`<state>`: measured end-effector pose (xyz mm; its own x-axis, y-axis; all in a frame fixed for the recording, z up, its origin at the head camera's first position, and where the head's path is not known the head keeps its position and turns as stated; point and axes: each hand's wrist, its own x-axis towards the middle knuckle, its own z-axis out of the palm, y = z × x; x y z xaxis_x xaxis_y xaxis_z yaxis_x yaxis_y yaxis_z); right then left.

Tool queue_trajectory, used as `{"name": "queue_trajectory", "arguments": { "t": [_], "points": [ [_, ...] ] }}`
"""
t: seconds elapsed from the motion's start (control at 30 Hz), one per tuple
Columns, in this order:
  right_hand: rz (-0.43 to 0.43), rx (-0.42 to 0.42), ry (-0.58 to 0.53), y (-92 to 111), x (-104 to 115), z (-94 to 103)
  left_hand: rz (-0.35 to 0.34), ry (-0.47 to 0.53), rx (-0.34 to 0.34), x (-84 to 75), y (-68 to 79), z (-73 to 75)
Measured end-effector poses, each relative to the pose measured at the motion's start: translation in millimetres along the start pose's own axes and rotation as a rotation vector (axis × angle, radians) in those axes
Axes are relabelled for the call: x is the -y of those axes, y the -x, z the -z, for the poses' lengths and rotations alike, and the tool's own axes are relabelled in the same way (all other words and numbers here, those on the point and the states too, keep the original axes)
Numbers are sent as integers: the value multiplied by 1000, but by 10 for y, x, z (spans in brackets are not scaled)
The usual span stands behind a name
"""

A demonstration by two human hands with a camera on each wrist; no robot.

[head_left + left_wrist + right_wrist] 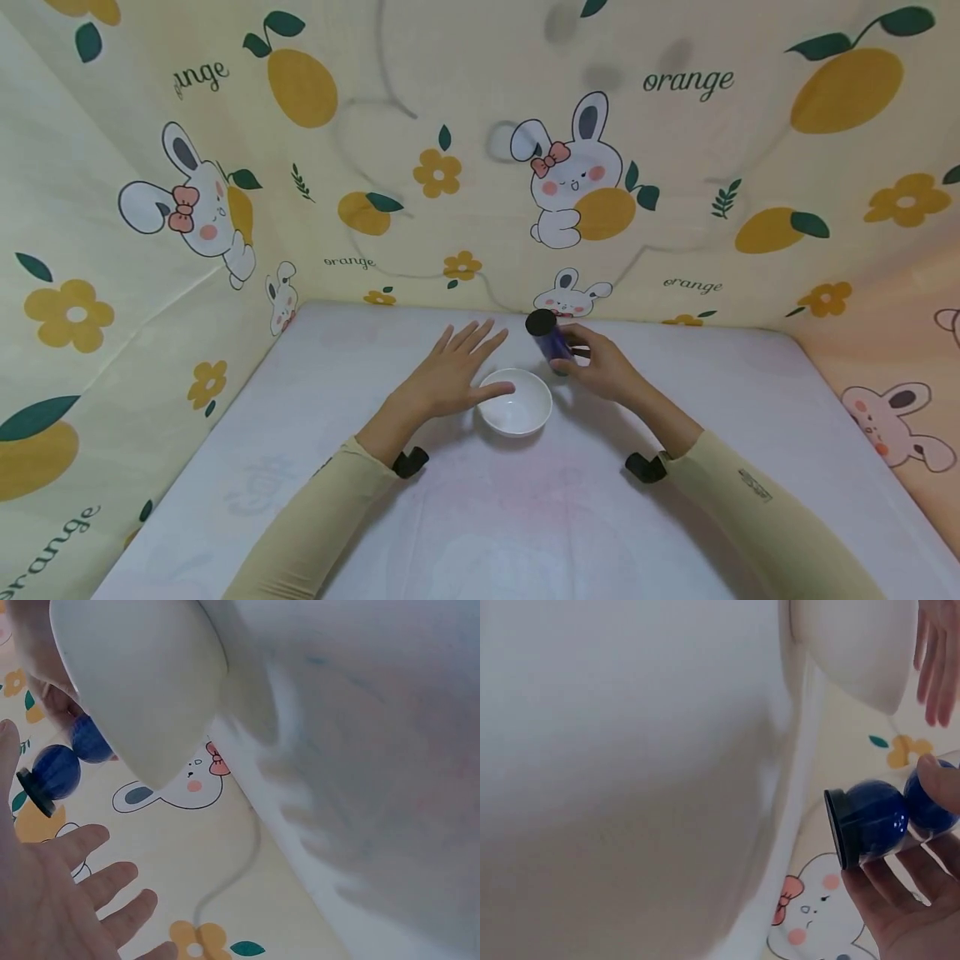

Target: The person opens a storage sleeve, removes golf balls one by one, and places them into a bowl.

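My right hand grips a clear tube with a black cap, just right of and behind a white bowl. The tube holds blue balls, two of which show in the right wrist view. It leans slightly, cap end up; I cannot tell whether its base touches the table. At the bowl's left side, my left hand is spread with straight fingers and holds nothing. Its thumb reaches over the bowl's rim in the head view. The bowl stands upright, with no contents visible inside.
A white-covered table carries the bowl. Behind it and at both sides hangs a cream cloth printed with rabbits, oranges and flowers. Small black devices are strapped at both wrists.
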<state>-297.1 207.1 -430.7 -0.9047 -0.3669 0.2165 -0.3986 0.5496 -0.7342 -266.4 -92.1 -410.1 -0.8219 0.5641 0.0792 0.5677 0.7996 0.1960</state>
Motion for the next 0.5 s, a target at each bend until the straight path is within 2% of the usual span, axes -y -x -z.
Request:
{"name": "queue_trajectory", "arguments": {
  "t": [0.23,0.5],
  "points": [
    [52,-14,27,119,85,-3,-3,13,-59,-40,-44,27],
    [97,-8,46,265,183,22,-28,84,-143,-114,-90,70]
  ]
}}
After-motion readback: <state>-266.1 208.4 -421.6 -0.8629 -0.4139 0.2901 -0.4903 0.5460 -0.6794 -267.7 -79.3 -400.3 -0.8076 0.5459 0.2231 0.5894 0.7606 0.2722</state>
